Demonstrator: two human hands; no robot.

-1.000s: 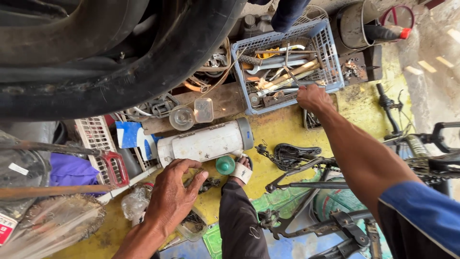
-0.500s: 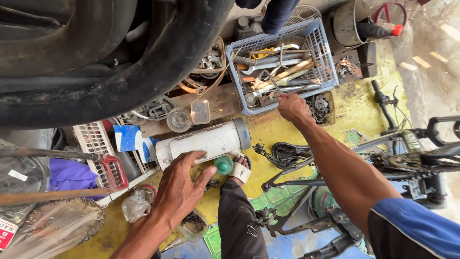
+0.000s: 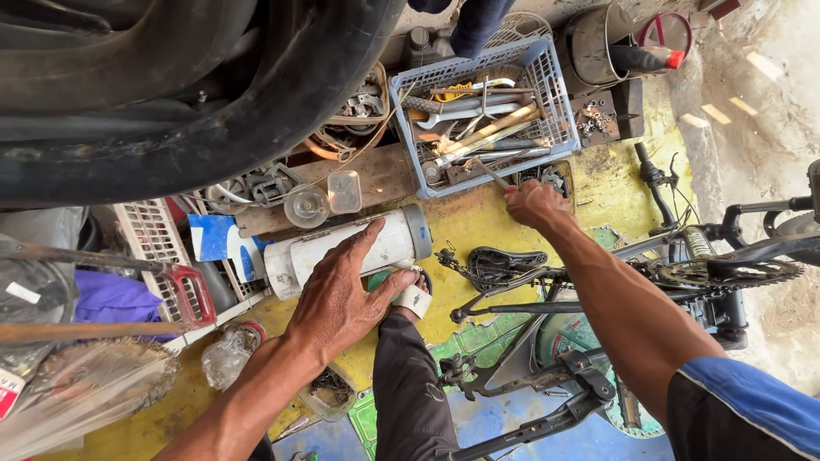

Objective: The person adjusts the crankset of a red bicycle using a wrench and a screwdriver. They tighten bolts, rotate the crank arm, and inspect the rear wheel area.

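My left hand [image 3: 342, 294] lies flat, fingers spread, on the near side of a white cylinder with a grey end band [image 3: 389, 243]. Its thumb touches a green-capped item [image 3: 389, 280] beside my knee [image 3: 410, 376]. My right hand [image 3: 534, 203] is closed just in front of a blue plastic basket [image 3: 559, 107] full of wrenches and other hand tools. A thin metal tool [image 3: 494, 173] runs from the basket's front edge into that fist. Both hands are over a yellow painted floor [image 3: 465, 226].
A large black tyre [image 3: 213, 94] fills the top left. A bicycle frame with saddle [image 3: 500, 260] and chainring [image 3: 726, 273] lies to the right. A red and white crate [image 3: 166, 256], a plastic bag [image 3: 226, 358], small clear containers [image 3: 325, 201] and a metal can [image 3: 598, 43] stand around.
My right hand has drawn back from the basket's right front corner to the floor in front of it, now fisted. My left hand has slid up onto the white cylinder.
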